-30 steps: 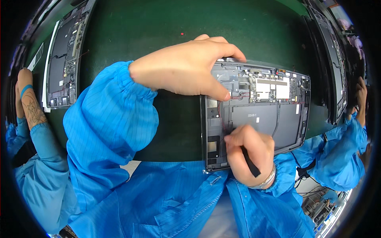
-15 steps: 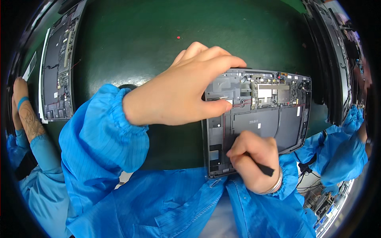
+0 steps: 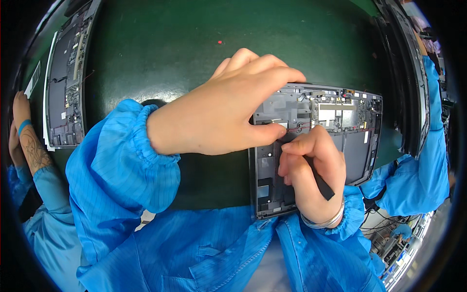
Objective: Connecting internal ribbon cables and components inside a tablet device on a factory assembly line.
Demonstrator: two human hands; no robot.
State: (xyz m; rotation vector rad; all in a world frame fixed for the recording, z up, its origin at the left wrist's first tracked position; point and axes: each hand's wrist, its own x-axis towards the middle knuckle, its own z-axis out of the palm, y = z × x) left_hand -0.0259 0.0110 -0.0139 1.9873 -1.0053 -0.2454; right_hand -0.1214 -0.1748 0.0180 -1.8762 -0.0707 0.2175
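Observation:
An opened tablet-like device (image 3: 357, 156), dark and rectangular, has its circuit board (image 3: 335, 114) bare along the far side. My left hand (image 3: 228, 104) grips its far left corner, with the fingers over the far edge and the thumb pressing inside near a thin red wire (image 3: 300, 127). In my closed right hand (image 3: 316, 170) is a slim black tool (image 3: 322, 187), its flat end sticking out toward my wrist. The tool's front end reaches in beside my left thumb, where the fingers partly hide it. Its exact kind cannot be made out.
A similar opened device (image 3: 65, 87) lies at the left on the green table (image 3: 160, 48). Several dark housings (image 3: 406, 82) stand at the right. Co-workers' arms show at the left (image 3: 31, 138) and right (image 3: 433, 102). A small red bit (image 3: 220, 42) lies far back.
My right hand has moved farther up the device with the black tool, to beside my left thumb. My left hand keeps its hold. At right, a co-worker's arm has stretched farther away.

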